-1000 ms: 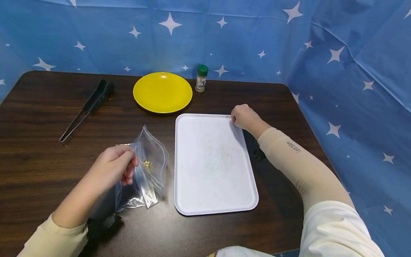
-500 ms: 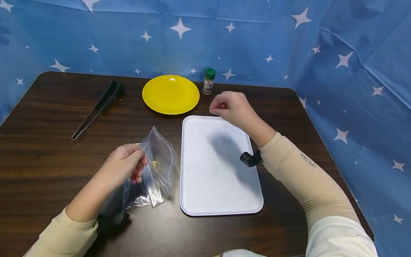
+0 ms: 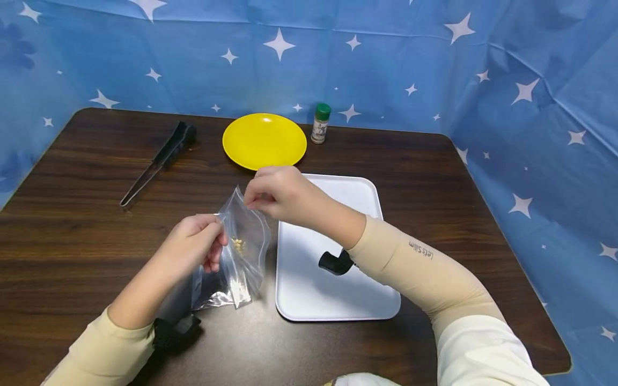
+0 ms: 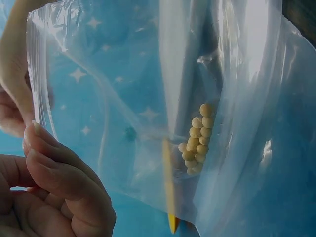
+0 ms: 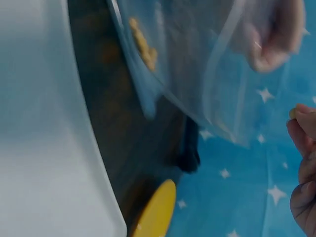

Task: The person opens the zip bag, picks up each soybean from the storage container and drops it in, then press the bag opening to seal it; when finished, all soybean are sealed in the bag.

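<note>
My left hand (image 3: 193, 244) pinches the rim of a clear zip bag (image 3: 253, 230) and holds it upright, its mouth gaping. Round pale-yellow soybeans (image 4: 196, 138) lie clustered low inside the bag. My right hand (image 3: 287, 195) is close by the bag's top edge, thumb and fingertips together. Between those fingertips the right wrist view shows one small soybean (image 5: 293, 114). To the right of the bag lies a white tray (image 3: 309, 289), partly under my right forearm.
Behind the tray are a yellow plate (image 3: 264, 140) and a green-capped spice bottle (image 3: 321, 124). Black-and-metal tongs (image 3: 159, 162) lie at the back left. A blue starry cloth (image 3: 386, 59) hangs beyond the table (image 3: 77, 225).
My right hand has travelled left from the tray's far right corner, across the tray, to the bag's mouth. My left hand keeps its pinch on the bag. The head view has shifted slightly.
</note>
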The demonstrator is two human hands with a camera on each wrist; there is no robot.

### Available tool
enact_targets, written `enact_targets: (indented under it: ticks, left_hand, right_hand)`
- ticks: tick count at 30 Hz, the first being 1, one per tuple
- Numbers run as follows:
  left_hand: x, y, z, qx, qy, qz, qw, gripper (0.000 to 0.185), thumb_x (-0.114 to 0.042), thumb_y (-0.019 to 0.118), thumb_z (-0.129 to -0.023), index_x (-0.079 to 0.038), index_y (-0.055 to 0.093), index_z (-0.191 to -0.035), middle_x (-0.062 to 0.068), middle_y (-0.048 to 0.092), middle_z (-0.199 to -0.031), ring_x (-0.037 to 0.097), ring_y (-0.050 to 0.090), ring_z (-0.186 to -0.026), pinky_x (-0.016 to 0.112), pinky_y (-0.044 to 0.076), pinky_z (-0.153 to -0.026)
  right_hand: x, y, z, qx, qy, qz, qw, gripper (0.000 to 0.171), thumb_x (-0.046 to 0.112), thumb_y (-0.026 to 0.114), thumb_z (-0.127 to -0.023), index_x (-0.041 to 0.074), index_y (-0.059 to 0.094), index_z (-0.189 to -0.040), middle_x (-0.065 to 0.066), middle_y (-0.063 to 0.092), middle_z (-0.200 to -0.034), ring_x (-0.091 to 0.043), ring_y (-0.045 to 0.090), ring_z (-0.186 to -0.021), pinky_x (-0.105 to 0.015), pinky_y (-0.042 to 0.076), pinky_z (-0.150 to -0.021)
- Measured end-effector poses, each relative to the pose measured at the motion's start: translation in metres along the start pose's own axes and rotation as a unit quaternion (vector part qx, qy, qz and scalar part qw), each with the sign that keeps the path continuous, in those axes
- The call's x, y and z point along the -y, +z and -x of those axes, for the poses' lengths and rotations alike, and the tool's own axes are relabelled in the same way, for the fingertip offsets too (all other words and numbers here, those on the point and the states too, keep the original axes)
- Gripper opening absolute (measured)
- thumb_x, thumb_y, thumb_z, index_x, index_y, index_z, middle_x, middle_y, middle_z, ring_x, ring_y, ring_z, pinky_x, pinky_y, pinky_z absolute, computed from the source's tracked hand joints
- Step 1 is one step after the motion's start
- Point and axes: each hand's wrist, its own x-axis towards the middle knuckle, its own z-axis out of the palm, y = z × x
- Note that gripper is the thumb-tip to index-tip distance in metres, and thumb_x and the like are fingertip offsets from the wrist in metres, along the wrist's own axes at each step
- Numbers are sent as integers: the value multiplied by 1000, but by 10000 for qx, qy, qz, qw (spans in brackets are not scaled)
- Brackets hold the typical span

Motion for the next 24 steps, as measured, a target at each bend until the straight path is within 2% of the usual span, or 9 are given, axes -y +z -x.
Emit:
enact_targets:
  ticks: [4, 8, 11, 15, 17, 19, 22, 24]
  left_hand:
    - [1, 1, -1, 12, 46, 41, 10000, 26, -9, 35, -94, 6, 50, -78, 10, 48, -51, 21, 52, -41, 34, 47, -40]
    - [-1, 1, 1, 35, 82, 19, 10000, 26, -8, 35, -94, 7, 50, -78, 10, 49, -51, 21, 52, -41, 33, 47, -39]
    - [-3, 2, 2, 62, 59, 87, 9999, 26, -8, 35, -93, 7, 50, -78, 10, 48, -51, 20, 52, -41, 33, 46, -39]
    - [-3, 2, 1, 49, 36, 167, 9998, 27, -7, 34, -93, 8, 50, -78, 10, 48, -50, 20, 51, -40, 33, 46, -38]
    - [-2, 2, 1, 26, 20, 146, 9999, 28, -7, 34, -93, 8, 51, -79, 10, 48, -50, 20, 51, -40, 33, 46, -39]
    - [-3, 1, 1, 6, -4, 105, 9999, 28, -8, 34, -93, 8, 52, -80, 10, 49, -50, 21, 52, -40, 33, 46, -39]
    - [-4, 0, 1, 9, -46, 27, 10000, 29, -9, 34, -93, 9, 54, -82, 10, 50, -51, 21, 53, -41, 33, 46, -40]
    - [-4, -1, 1, 16, -59, -24, 10000, 29, -9, 34, -94, 10, 55, -83, 10, 50, -51, 21, 53, -42, 33, 47, -40]
  right_hand:
    - [4, 18, -3, 355, -32, -4, 9994, 5, 3, 69, -82, 8, 70, -81, 0, 60, -79, -12, 55, -74, -12, 42, -70]
    - [2, 30, -2, 430, -163, 94, 9989, 4, 4, 68, -84, 6, 71, -85, -2, 61, -82, -12, 57, -76, -10, 42, -73]
    - [2, 31, 2, 268, -236, 192, 9992, 6, 7, 67, -85, 6, 71, -89, -2, 61, -83, -12, 56, -75, -11, 42, -72]
    - [4, 19, 11, -231, -147, 174, 9995, 7, 13, 68, -86, 7, 68, -90, -1, 60, -81, -12, 51, -69, -15, 41, -65]
    - [5, 10, 18, -428, 51, 133, 9990, 7, 15, 68, -86, 9, 65, -85, 2, 57, -75, -10, 47, -63, -18, 40, -60]
    - [7, 2, 28, -420, 376, 52, 9984, 13, 20, 68, -86, 12, 61, -78, 5, 54, -69, -8, 43, -58, -20, 39, -55]
    - [13, -2, 46, -48, 911, 40, 9958, 25, 32, 68, -85, 18, 57, -67, 11, 49, -58, -4, 41, -51, -22, 37, -48]
    - [17, 1, 57, 313, 1113, 72, 9933, 30, 41, 67, -83, 22, 55, -63, 15, 48, -55, -2, 42, -50, -21, 38, -47]
